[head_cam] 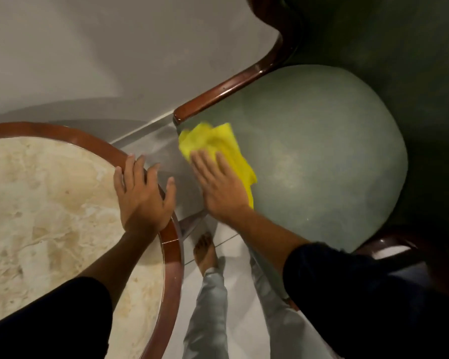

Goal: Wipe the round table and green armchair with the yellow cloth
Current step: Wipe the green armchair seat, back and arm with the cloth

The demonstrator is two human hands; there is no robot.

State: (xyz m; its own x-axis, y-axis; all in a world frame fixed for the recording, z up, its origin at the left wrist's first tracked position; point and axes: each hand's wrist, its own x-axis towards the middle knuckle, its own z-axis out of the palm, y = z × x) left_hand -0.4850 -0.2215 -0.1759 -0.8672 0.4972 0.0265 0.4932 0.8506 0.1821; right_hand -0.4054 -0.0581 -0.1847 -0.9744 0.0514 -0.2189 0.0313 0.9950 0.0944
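Note:
The round table point(96, 147) has a cream marble top and a brown wooden rim, and fills the lower left. My left hand point(143, 195) rests flat on its right rim with fingers spread, holding nothing. The green armchair point(322, 156) stands to the right, with a pale green seat cushion, a dark green back and glossy brown wooden arms. A crumpled yellow cloth point(218, 143) lies on the left front part of the seat. My right hand point(218, 185) presses flat on the cloth's near half, fingers extended.
A grey wall point(101, 60) rises behind the table and chair. A narrow strip of light tiled floor point(233, 301) runs between them, where my bare foot point(205, 252) and grey trouser legs stand. The chair's near wooden arm point(389, 244) is at the right.

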